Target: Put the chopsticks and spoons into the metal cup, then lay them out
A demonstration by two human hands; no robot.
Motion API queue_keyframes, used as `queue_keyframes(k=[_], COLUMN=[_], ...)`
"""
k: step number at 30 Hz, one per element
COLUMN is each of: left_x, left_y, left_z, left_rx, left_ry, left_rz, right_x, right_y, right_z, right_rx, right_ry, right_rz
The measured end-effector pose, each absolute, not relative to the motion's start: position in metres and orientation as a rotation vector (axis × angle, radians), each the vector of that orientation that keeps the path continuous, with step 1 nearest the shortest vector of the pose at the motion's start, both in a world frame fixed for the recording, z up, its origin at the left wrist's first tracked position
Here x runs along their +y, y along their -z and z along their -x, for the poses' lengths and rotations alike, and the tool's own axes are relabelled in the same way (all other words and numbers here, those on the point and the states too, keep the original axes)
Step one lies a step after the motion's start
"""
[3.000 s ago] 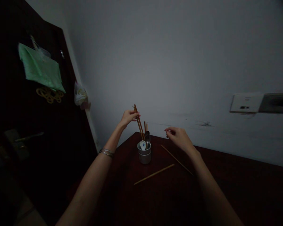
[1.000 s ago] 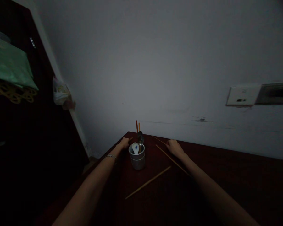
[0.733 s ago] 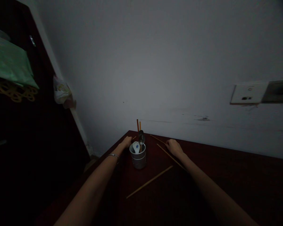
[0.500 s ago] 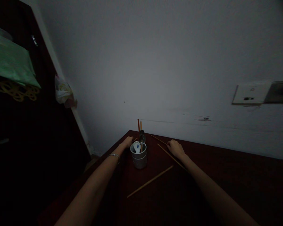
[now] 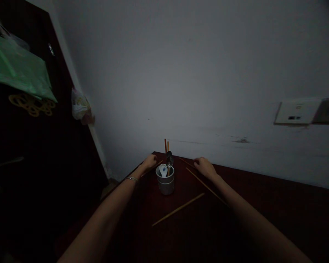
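Left hand (image 5: 149,162) now off chopstick (image 5: 159,163)

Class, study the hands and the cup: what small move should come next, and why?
Perhaps raise the left hand toward the two sticks standing in the cup: it is close by, and four chopsticks lie on the table.

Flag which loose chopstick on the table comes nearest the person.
The front chopstick, angled before the utensil cup. The other three reach farther back: left chopstick by the left hand, rear chopstick by the right hand, right chopstick between rear and front.
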State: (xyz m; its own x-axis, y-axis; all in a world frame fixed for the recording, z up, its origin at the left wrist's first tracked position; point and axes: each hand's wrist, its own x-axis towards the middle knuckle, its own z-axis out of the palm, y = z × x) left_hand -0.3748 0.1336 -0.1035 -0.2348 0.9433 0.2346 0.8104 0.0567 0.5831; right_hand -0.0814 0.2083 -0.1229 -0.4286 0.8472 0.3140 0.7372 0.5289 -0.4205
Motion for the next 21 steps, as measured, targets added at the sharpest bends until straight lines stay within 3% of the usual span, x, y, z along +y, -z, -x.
queue_keyframes(k=[6,11,16,21], left_x=[0.13,0.111,0.1,0.103], left_y=[0.049,0.012,0.011,0.021], left_z=[0.364,0.34,0.32,0.319], left_rx=[1.956,1.579,1.553,1.595], left_ry=[-1.324,-1.294,-1.137,-1.171], left_rz=[-1.667,-1.869,-2.112,-1.966], right_x=[0.201,0.181,0.167,0.166], right_y=[0.065,0.023,0.017,0.025], right_z=[0.129,0.158,0.164,0.172], right_rx=[-1.965,-1.797,-1.933,-1.938], right_ry=[-0.844,-1.299,-1.415,-1.393], right_rz=[1.03,0.947,0.879,0.851])
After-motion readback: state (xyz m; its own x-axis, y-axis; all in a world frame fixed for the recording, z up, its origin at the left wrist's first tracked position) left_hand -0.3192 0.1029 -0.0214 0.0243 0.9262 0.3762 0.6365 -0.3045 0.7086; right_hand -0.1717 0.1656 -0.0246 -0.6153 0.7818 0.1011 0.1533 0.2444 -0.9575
